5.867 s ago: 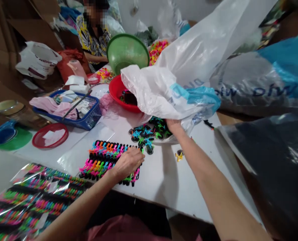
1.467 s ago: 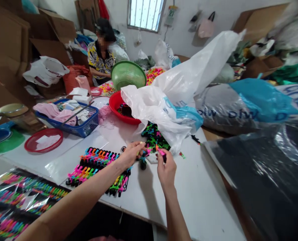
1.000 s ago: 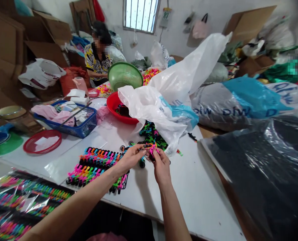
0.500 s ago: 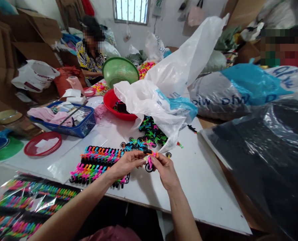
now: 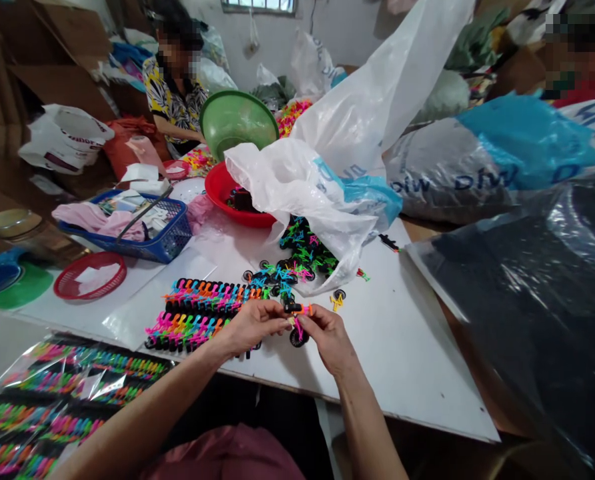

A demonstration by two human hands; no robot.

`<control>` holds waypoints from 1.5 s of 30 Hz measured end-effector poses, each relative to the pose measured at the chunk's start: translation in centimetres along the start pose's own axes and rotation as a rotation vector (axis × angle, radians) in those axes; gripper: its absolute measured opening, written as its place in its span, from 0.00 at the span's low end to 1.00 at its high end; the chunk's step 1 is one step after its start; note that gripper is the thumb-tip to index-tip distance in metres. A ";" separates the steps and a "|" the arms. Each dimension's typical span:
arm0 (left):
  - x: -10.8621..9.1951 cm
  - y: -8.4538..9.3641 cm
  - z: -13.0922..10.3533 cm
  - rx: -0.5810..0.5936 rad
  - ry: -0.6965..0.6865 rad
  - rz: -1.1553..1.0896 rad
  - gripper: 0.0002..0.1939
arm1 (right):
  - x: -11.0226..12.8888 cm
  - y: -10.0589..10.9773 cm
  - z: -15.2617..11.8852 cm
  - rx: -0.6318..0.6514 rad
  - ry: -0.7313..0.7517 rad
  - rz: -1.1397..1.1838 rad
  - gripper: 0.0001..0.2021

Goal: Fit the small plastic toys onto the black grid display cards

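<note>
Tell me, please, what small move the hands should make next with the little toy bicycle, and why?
Probably set the toy bicycle, pinched between both hands, left hand and right hand, at the end of the rows of bicycles just left, since those lie neatly lined up.

Two bare forearms reaching forward from the bottom edge, converging toward the middle. Left hand (image 5: 251,325) with back turned up, wrist slightly bent, fingers curled and fingertips pinched together toward the right. Right hand (image 5: 329,335) opposite it, back also facing up, thumb and forefinger pinched toward the left. Fingertips of both hands nearly meeting, closed on something small between them. Both hands held just above the surface, forearms angled inward.
</note>
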State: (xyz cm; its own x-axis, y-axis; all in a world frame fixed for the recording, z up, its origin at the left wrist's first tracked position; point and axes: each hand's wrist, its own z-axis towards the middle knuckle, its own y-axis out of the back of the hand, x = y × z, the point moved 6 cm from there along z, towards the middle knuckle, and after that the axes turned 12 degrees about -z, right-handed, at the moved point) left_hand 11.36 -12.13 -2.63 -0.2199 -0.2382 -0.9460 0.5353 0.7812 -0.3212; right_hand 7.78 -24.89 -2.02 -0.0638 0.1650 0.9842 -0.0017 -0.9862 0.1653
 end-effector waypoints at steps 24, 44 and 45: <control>0.4 -0.7 -0.6 -0.197 -0.023 0.126 0.13 | -2.0 0.4 -0.5 -0.171 0.006 -0.180 0.15; 1.5 -2.7 -2.3 -0.297 -0.360 -0.095 0.16 | -0.3 -0.4 -4.3 -0.442 0.015 -0.475 0.12; 1.1 -3.4 -3.2 -0.235 -0.385 0.025 0.17 | -1.3 -0.9 -4.1 -0.391 -0.037 -0.362 0.13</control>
State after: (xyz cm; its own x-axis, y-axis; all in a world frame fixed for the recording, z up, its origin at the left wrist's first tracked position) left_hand 6.66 -13.25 -2.44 0.1336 -0.3804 -0.9151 0.3266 0.8887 -0.3218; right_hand 3.74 -24.25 -3.75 0.0447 0.4891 0.8711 -0.3892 -0.7946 0.4661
